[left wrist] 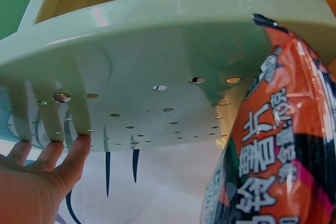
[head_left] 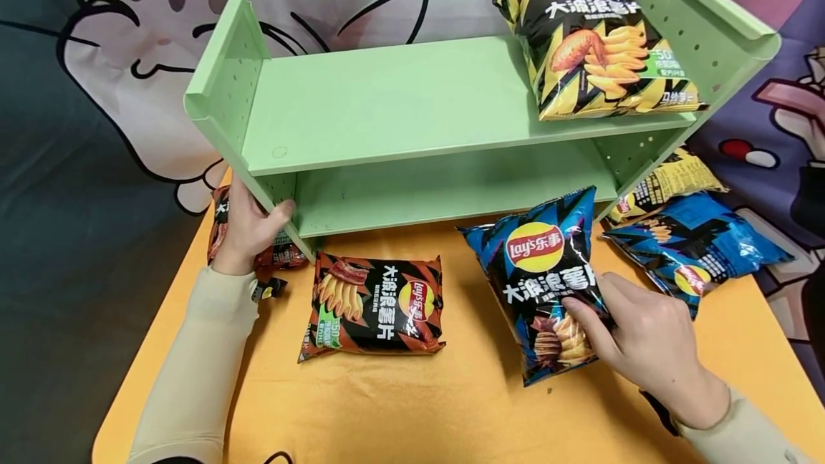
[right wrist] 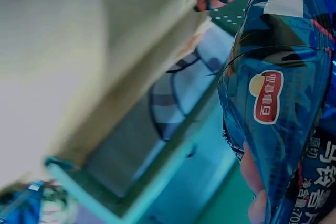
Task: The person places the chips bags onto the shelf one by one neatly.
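My right hand (head_left: 651, 342) grips a blue and black bag of potato chips (head_left: 538, 263) by its lower right side, thumb across the printed front. The bag is tilted in front of the lower shelf; the right wrist view shows its back (right wrist: 283, 77) with fingertips (right wrist: 253, 171) against it. At the left end of the green two-tier shelf (head_left: 387, 102), my left hand (head_left: 248, 231) holds the side panel (left wrist: 147, 66), thumb round the front edge and fingers on the outer face. A yellow and black chip bag (head_left: 599, 56) leans on the upper tier's right end.
A red and black chip bag (head_left: 380, 305) lies on the orange tabletop (head_left: 387, 407) before the shelf. Another red bag (left wrist: 289, 145) is outside the left panel, partly behind my hand. Right of the shelf lie a blue bag (head_left: 702, 242) and a yellow bag (head_left: 670, 181).
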The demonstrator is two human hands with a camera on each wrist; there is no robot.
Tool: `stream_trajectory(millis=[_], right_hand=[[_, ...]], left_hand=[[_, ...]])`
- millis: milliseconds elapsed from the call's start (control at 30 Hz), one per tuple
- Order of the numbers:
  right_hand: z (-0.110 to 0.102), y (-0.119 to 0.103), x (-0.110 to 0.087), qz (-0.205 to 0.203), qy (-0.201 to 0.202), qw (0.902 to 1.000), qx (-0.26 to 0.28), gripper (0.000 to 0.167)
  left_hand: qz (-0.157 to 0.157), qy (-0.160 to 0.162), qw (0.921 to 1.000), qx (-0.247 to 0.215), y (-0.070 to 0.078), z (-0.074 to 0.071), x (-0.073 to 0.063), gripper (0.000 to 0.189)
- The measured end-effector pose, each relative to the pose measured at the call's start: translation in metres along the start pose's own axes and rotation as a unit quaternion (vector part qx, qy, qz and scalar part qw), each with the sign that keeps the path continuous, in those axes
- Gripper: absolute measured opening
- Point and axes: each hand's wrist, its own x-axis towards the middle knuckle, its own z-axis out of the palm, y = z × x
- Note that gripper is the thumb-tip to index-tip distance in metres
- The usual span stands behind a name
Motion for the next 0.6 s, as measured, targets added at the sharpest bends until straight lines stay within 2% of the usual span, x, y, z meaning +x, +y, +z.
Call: stream_trajectory(millis=[100, 267, 367, 600], right_hand=[[-0.006, -0.009, 0.016, -0.036, 0.03, 0.9988, 0.013, 0.059], [-0.019, -0.024, 0.048, -0.071, 0.07, 0.9944, 0.034, 0.058], [-0.026, -0.031, 0.065, -0.079, 0.085, 0.9917, 0.055, 0.059], [-0.038, -0.036, 0.099, -0.084, 0.087, 0.9876, 0.099, 0.057]], left_hand=[[-0.001, 0.003, 1.0, -0.004, 0.0, 0.0, 0.0, 0.082], [0.002, 0.005, 1.0, -0.004, -0.002, -0.001, 0.0, 0.082], [0.004, 0.006, 1.0, -0.003, -0.002, -0.001, 0.0, 0.082], [0.007, 0.003, 1.0, 0.002, -0.002, 0.0, 0.0, 0.083]])
